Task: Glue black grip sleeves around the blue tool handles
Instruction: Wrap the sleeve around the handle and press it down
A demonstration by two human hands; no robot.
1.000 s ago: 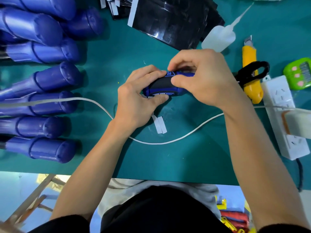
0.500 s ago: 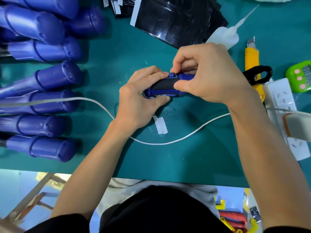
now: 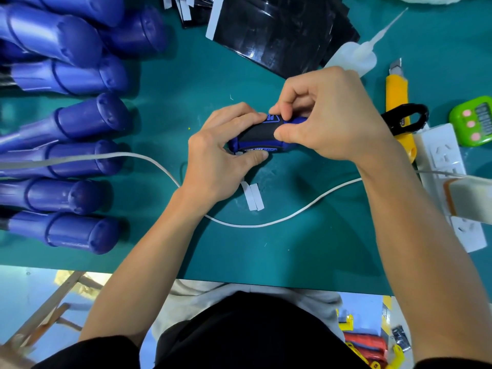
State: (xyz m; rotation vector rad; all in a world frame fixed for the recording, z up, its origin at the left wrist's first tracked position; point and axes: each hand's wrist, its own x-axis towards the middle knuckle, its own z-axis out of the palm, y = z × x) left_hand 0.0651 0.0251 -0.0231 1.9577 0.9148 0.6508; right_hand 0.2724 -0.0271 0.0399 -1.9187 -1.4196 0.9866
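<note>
the held handle [image 3: 235, 145] is smooth blue plastic under a matt black grip sleeve [image 3: 257, 133]. left of it, the blue handles [image 3: 80, 121] shine glossy. beyond it, black sheets [image 3: 279, 30] look glossy; the teal mat [image 3: 292, 249] is matt.

Left hand [image 3: 213, 161] and right hand [image 3: 332, 121] grip tool handle [image 3: 255, 137] at centre of green mat [image 3: 306, 251], forearms fencing open wedge toward near edge. White cable [image 3: 266, 225] and two paper strips [image 3: 254, 197] cross that wedge. Row of blue handles [image 3: 80, 123] blocks left side; lane runs between row and left hand, cable across it. Black sheets [image 3: 279, 30], glue bottle [image 3: 356, 57] crowd far side; yellow knife [image 3: 396, 94], power strip [image 3: 442, 161], green timer [image 3: 474, 121] hem right.
</note>
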